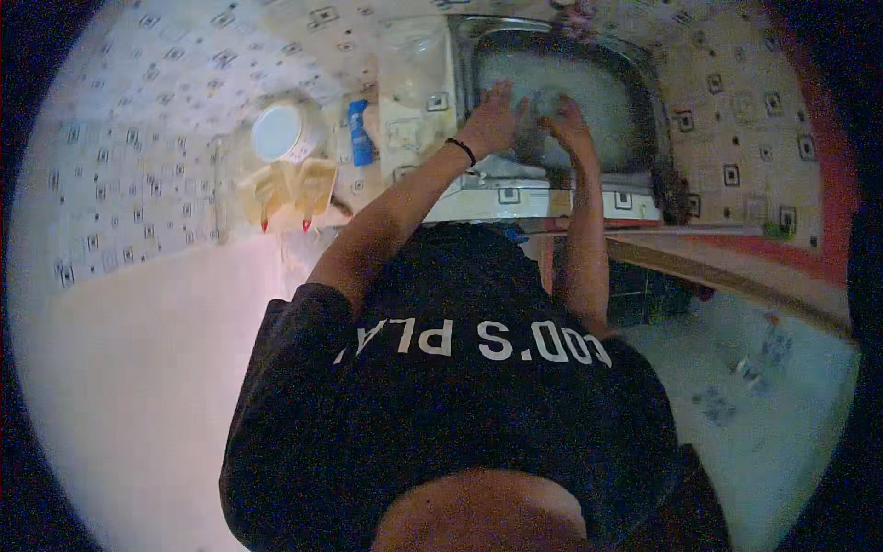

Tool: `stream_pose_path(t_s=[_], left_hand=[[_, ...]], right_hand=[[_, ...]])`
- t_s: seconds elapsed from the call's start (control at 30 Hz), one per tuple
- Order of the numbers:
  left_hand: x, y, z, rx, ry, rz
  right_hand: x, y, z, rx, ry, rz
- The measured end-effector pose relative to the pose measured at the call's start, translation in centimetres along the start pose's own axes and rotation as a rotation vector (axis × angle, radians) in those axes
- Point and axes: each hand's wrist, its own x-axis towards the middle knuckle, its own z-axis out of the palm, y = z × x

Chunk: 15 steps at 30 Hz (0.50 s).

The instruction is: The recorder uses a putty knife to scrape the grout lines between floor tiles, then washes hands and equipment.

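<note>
Both arms stretch forward over a sink-like basin (635,129) with a dark inner edge and a greyish inside. My left hand (495,121), with a dark band at its wrist, is over the basin's left part. Its fingers look spread, and I see nothing held in them. Close by on the right, my right hand (572,131) has its fingers bent in toward a small pale grey thing (549,97). Blur and dim light hide what that thing is. A light patterned counter edge (510,195) runs along the basin's near side.
Left of the basin stand a blue bottle-like container (360,133), a round white-lidded tub (278,132) and two yellowish containers (313,189) with red tips. A wooden edge (736,274) slopes away at the right, above a dark crate-like thing (648,293).
</note>
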Motion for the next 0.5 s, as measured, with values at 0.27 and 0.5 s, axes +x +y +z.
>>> stream_pose_path(t_s=[0.27, 0.5], left_hand=[[-7.5, 1.1, -8.4, -0.426, 0.200, -0.240], [-17.1, -2.4, -10.7, -0.382, 0.432, -0.463]], right_hand=[[-6.2, -8.6, 3.4, 0.024, -0.038, -0.079], [-9.6, -13.7, 10.6, -0.202, 0.051, -0.352]])
